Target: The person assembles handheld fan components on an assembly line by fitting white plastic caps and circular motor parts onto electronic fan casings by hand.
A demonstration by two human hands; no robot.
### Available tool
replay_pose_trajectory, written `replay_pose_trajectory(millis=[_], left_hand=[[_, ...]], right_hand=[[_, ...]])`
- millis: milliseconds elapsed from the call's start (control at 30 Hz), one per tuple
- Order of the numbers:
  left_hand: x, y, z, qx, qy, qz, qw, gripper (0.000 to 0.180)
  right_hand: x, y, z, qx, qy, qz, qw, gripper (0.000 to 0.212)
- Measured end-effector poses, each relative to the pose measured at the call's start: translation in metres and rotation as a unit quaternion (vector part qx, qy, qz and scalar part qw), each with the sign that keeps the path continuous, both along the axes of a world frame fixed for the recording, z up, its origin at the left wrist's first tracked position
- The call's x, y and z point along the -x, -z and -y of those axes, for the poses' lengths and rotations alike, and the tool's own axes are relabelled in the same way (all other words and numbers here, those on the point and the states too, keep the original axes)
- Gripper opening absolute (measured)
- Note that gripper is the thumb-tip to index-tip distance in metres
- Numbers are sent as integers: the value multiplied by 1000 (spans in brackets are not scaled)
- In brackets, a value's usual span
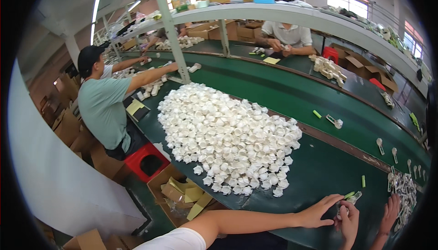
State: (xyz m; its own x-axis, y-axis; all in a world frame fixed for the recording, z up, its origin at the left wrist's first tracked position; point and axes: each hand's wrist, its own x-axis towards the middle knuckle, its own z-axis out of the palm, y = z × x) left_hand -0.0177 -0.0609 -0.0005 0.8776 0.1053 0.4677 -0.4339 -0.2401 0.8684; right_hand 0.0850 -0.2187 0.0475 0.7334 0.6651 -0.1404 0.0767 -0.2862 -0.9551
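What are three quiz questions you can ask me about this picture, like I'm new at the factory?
1. What colour are the little cup-shaped pieces heaped in the middle?

2. True or false: the co-worker in the pale green shirt wears a dark cap.

3. Which of these is nearest the camera wearer's left hand?
a) the red stool
b) a green stick
c) the bottle on the shelf

Key: 1. White. 2. True. 3. b, close to the fingertips.

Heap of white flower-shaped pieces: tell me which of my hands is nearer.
Left. Your left hand lies beyond the near right edge of the white heap; your right hand is farther right.
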Motion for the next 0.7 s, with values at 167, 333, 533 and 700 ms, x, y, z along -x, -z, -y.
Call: replay_pose_trajectory(millis=[167,333,533,700], left_hand=[[-3,-2,-14,-110,-125,47,985,72],[-5,-8,-28,-31,-173,-78,981,31],[-5,-22,-26,-136,-306,6,942,30],[3,-43,-34,-170,-452,135,865,28]], right_hand=[[-24,-5,-33,-49,-104,-123,986,37],[-35,-19,-83,8,-17,-56,998,46],[-75,23,-150,-95,-100,113,984,19],[-38,-2,-206,-92,-192,338,917,47]])
